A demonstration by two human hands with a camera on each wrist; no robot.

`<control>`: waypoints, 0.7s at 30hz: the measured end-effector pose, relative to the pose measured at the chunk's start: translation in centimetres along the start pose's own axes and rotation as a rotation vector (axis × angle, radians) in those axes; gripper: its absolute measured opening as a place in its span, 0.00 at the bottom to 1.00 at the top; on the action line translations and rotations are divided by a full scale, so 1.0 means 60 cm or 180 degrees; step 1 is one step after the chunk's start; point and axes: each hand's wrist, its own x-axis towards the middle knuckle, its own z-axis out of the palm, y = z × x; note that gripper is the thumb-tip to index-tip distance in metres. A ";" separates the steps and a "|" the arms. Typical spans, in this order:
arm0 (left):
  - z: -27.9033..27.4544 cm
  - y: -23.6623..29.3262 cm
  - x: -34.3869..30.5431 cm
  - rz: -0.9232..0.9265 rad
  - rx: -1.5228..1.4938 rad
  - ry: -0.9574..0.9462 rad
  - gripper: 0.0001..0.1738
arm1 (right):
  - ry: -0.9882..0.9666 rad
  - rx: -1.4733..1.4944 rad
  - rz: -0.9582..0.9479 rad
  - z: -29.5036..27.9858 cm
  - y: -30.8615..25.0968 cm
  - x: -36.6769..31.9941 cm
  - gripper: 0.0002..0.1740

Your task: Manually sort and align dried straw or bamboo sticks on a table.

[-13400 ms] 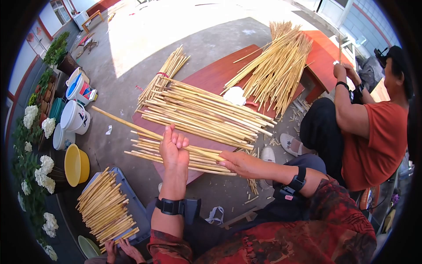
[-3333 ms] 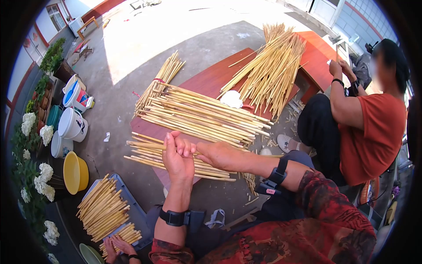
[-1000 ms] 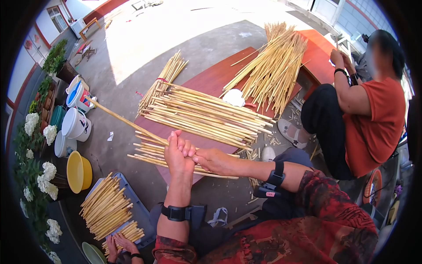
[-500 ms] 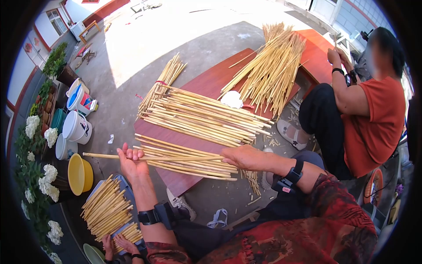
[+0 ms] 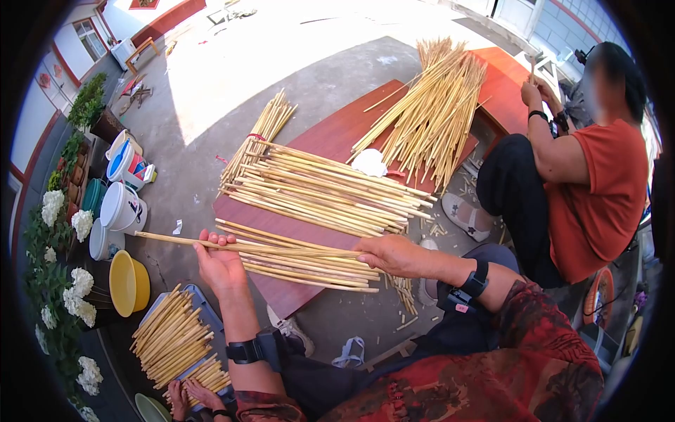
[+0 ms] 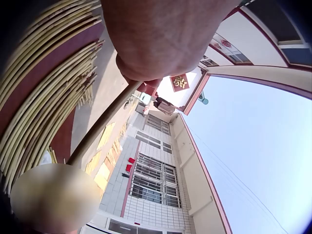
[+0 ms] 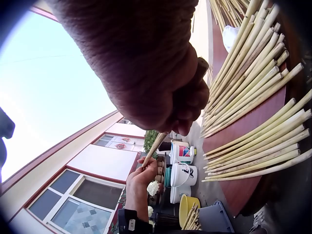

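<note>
One long stick [image 6: 105, 119], gripped at two spots above a low counter [image 5: 288, 299].
Left hand [image 5: 221, 267] is palm-up, fingers curled round the stick, and one tip sticks out past it; right hand [image 5: 395, 254] has a grip close to the other end. Just under the stick there's a small row [image 5: 309, 281] of sticks lying on the counter, with a bigger row [image 5: 323, 186] beyond the hands. Below the left hand, more sticks sit in a blue-grey tray [image 5: 215, 314], and a yellow tub [image 5: 130, 285] is off to its left. Person in an orange top [image 5: 594, 183] is over to the right hand's right. Farther out: a red-tied bundle [image 5: 275, 116] and a big messy heap [image 5: 436, 112].
</note>
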 end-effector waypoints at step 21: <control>0.051 -0.119 -0.095 -0.0994 0.0283 -0.0306 0.19 | 0.0046 0.1247 0.0451 0.046 -0.028 0.060 0.15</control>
